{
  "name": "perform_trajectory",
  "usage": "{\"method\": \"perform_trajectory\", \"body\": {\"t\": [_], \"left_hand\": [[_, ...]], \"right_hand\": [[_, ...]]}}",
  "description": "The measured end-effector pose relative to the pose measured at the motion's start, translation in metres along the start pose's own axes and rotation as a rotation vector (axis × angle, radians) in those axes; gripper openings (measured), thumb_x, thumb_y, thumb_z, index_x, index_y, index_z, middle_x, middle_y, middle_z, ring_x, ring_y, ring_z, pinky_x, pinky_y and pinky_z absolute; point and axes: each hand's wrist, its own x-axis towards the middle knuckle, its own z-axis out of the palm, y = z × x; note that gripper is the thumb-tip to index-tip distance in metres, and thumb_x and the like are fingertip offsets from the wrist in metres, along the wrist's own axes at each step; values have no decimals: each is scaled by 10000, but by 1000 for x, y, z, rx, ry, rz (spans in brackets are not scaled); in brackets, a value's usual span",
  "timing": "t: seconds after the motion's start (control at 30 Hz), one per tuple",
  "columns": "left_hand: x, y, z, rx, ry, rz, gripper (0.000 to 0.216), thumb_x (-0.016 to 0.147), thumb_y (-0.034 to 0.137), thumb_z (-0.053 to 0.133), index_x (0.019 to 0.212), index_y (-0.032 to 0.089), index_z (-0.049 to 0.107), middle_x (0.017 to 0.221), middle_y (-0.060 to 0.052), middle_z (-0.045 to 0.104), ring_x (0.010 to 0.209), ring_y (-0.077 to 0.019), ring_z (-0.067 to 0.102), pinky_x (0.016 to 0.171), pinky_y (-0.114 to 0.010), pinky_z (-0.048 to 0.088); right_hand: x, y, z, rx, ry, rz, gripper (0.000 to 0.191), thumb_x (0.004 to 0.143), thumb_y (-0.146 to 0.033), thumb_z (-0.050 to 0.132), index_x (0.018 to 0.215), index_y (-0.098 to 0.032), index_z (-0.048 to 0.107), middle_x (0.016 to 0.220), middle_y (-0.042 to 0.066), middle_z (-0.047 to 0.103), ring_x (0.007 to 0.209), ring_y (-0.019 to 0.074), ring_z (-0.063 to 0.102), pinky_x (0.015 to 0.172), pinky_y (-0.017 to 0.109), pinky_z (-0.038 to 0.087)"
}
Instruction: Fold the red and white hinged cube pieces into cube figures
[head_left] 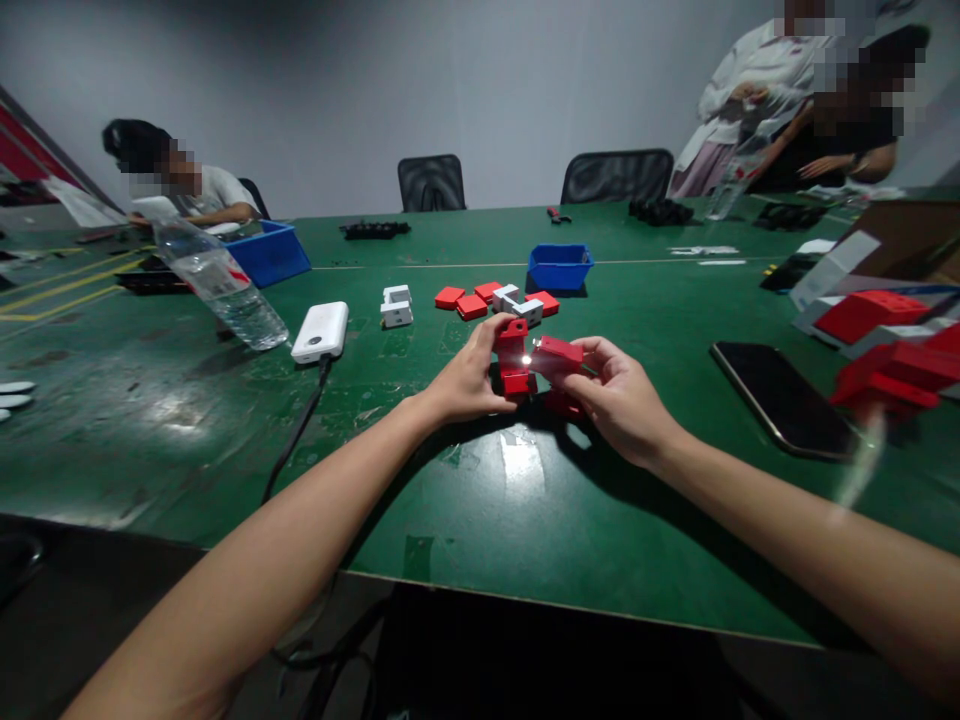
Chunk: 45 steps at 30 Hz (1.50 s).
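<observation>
My left hand is closed on a red plastic bracket-like part with a notch in its side. Opposite it, my right hand pinches a red plastic block between thumb and fingers. The block's left end points at the bracket, and a bright spot of light shines where they come close. Whether the two parts touch cannot be made out. Just beyond my hands lie several flat red pieces and a white U-shaped piece. Another white piece stands to their left.
A white power bank with a black cable and a tilted water bottle are at left. Blue bins stand farther back. A phone lies at right, near stacked red and white parts. Other people sit and stand across the table.
</observation>
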Motion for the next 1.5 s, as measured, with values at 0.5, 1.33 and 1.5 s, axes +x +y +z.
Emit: {"method": "perform_trajectory", "body": {"t": [0.5,1.33,1.5], "left_hand": [[0,-3,1,16,-7,45,1001,601,306,822,1414,270,241,1438,-182,401,1336,-379,457,1090,-611,423],[0,-4,1,-3,-14,28,1010,608,316,833,1424,266,238,1442,-182,395,1333,-376,463,1085,-597,433],[0,-4,1,6,-13,34,1004,614,311,827,1423,269,234,1447,-182,387,1349,-381,446,1100,-610,415]], "right_hand": [[3,-7,4,205,84,112,300,589,-95,711,800,-224,542,742,-30,716,681,156,708,645,276,594],[2,0,-1,116,27,85,440,585,-316,911,924,-183,665,888,30,735,750,151,673,721,302,570],[2,1,-2,81,14,28,420,535,-250,913,865,-209,656,873,2,741,791,156,683,743,299,559]]}}
